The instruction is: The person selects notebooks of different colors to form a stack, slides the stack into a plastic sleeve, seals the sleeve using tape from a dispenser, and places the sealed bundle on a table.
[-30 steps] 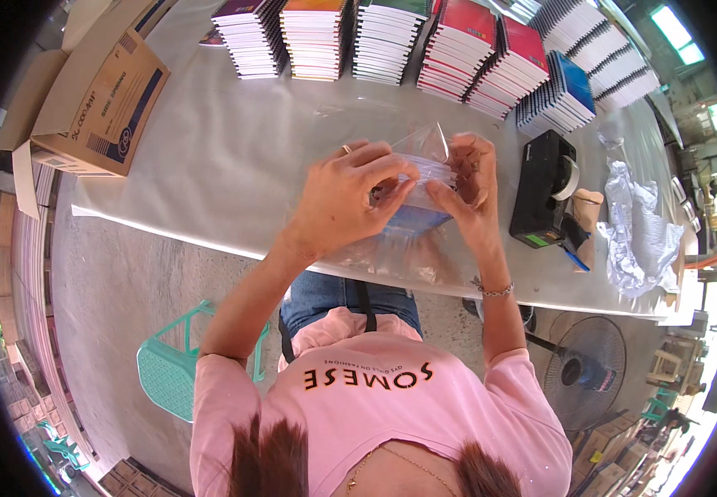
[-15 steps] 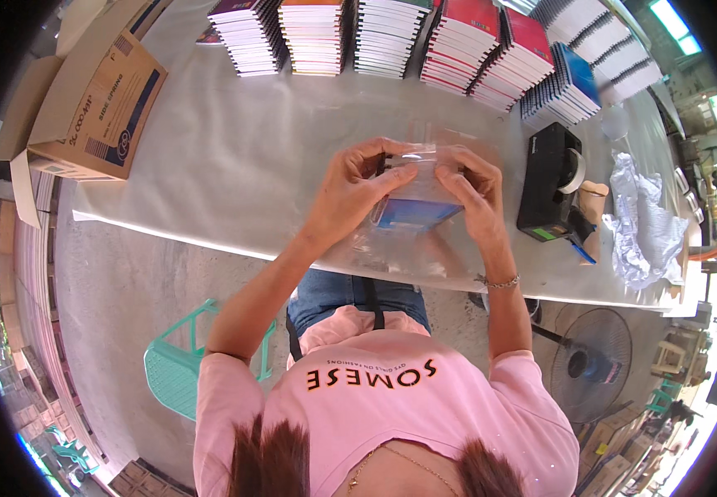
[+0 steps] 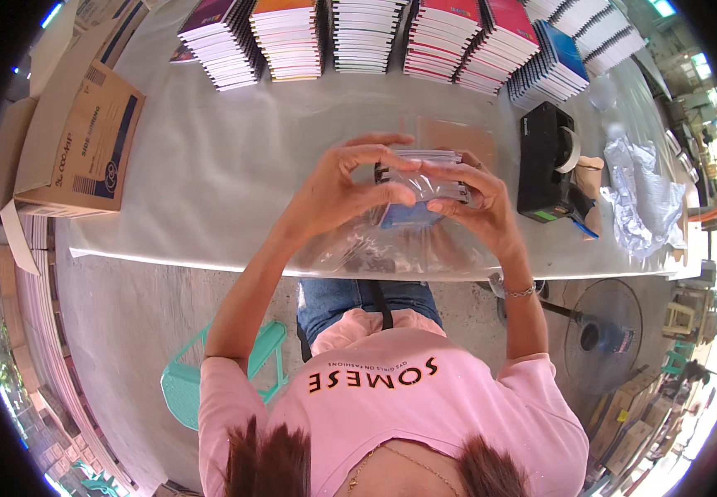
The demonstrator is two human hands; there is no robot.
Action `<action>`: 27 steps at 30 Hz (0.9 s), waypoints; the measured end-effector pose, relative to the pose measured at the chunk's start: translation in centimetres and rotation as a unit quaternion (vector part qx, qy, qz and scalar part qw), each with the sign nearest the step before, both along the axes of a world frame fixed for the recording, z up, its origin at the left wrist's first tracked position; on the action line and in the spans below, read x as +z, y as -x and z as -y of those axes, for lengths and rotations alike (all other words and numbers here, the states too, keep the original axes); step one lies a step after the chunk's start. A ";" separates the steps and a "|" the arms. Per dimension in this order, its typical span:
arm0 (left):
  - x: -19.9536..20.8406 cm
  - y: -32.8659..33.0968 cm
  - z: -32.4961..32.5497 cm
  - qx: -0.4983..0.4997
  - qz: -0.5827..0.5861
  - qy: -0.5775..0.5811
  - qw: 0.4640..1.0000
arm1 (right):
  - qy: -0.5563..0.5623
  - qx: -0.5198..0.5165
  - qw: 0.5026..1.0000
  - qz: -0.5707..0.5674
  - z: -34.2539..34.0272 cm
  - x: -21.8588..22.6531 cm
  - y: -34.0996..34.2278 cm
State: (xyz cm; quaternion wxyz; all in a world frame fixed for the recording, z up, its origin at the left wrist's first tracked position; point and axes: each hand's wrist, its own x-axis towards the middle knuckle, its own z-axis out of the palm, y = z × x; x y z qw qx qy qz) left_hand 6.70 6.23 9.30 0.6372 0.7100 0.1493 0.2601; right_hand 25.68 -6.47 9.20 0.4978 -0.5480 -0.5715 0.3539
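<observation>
Between my two hands is a small stack of spiral notebooks (image 3: 408, 217) with a blue cover and white page edges, wrapped in clear plastic film (image 3: 362, 253). My left hand (image 3: 357, 178) grips the stack's left end, its fingers over the far side and its thumb on the near side. On the right end my right hand (image 3: 478, 195) closes the same way, its thumb pressing the plastic over the page edges. The fingertips of both hands nearly meet at the middle. Part of the plastic spreads loosely on the table below the stack.
Several notebook stacks (image 3: 366, 37) line the table's far side. A black tape dispenser (image 3: 540, 161) and crumpled plastic (image 3: 644, 199) lie to the right. An open cardboard box (image 3: 85, 141) stands at the left. Beside me are a green stool (image 3: 184, 385) and a fan (image 3: 611, 327).
The stack has tipped, so its page edges now show more and less of the blue cover shows. My fingers have shifted along the plastic, with both hands still on it.
</observation>
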 end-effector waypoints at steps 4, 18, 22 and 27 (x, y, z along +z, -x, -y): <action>0.7 0.4 1.9 0.099 -0.032 -0.270 0.957 | -0.026 -0.027 0.999 -0.025 0.4 -0.6 0.7; -2.5 -0.5 3.9 0.173 0.073 -0.345 0.920 | -0.039 -0.514 0.774 0.368 8.0 -2.2 -7.8; -2.8 -0.7 4.1 0.171 0.093 -0.353 0.915 | 0.146 -0.490 0.858 -0.042 11.3 -2.7 -12.5; -2.7 -0.8 4.3 0.160 0.098 -0.361 0.914 | 0.160 -0.461 0.868 -0.092 11.0 -2.9 -14.4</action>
